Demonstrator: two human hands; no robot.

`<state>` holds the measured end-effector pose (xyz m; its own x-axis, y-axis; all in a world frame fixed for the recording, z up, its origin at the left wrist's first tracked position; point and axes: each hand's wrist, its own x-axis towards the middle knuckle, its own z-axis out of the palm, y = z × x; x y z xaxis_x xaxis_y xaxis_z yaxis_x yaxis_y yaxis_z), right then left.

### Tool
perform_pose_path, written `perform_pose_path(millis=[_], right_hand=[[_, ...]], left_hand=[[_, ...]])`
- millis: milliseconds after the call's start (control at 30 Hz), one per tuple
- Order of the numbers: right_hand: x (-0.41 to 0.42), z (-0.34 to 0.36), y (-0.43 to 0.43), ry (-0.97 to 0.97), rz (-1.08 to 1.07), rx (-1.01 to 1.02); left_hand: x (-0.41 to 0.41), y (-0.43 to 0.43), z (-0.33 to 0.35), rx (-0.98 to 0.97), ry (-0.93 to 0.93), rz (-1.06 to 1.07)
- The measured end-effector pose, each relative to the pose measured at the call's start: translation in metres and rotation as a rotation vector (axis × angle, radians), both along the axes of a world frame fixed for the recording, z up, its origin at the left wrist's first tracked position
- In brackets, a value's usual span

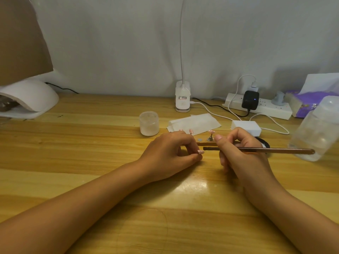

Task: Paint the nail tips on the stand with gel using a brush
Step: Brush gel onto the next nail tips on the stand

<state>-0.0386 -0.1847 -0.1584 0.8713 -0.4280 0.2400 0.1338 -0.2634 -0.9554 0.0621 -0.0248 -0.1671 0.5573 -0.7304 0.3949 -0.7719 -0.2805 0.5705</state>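
Note:
My left hand [171, 153] pinches a small pink nail tip [200, 152] between thumb and fingers, just above the wooden table [91, 162]. My right hand [242, 154] grips a brown brush [275, 150] held level, its dark tip pointing left and almost touching that nail tip. Behind my hands lies the wooden stand strip [206, 143] with a metal holder carrying another pink nail tip [211, 132]. Two more pink tips [246, 131] peek out behind my left knuckles. A frosted gel jar [149, 123] stands further back.
A white nail lamp [29, 99] sits at the far left. At the back are a clip lamp base [182, 98], a power strip [260, 107] with cables, white paper [194, 123], a white block [246, 126], a clear bottle [315, 132] and a purple tissue pack [304, 101].

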Motion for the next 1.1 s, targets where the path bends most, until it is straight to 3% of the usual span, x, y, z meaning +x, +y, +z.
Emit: perform_pose_path(millis=[133, 367, 1100], right_hand=[[0.0001, 0.0001, 0.0028, 0.012, 0.084, -0.042], [0.0006, -0.0025, 0.0020, 0.030, -0.007, -0.132], [0.0001, -0.0002, 0.0005, 0.029, 0.135, -0.075]], left_hand=[[0.0010, -0.0003, -0.0011, 0.000, 0.000, 0.010], [0.0002, -0.0002, 0.0000, -0.005, -0.006, -0.002], [0.0021, -0.0017, -0.0026, -0.022, -0.078, 0.002]])
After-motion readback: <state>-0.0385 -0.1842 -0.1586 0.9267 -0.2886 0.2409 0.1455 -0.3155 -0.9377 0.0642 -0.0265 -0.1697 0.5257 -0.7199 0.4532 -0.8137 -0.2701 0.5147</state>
